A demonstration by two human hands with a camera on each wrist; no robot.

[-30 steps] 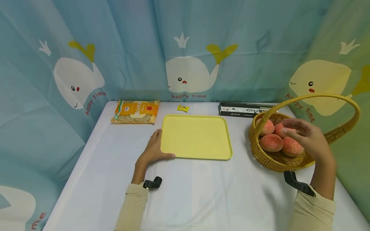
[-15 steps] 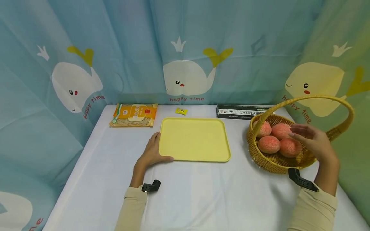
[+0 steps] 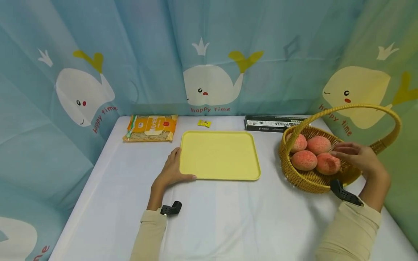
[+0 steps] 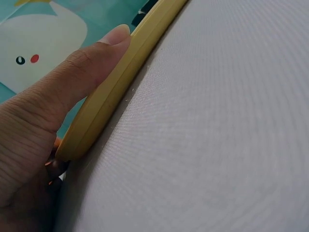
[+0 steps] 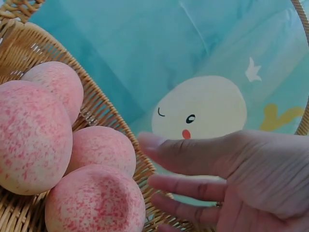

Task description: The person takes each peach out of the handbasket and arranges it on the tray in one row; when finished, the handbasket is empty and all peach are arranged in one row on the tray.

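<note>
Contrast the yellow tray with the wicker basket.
The yellow tray is flat and rectangular; the wicker basket, deep and rounded. The basket has an arched handle; the tray has none. The tray is empty; the basket holds four reddish fruits. Both sit on the white tabletop.

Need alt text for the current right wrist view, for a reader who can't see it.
A right hand, thumb and fingers apart and holding nothing, beside four pink-speckled peaches in a wicker basket. A teal curtain printed with a pale whale hangs behind.
</note>
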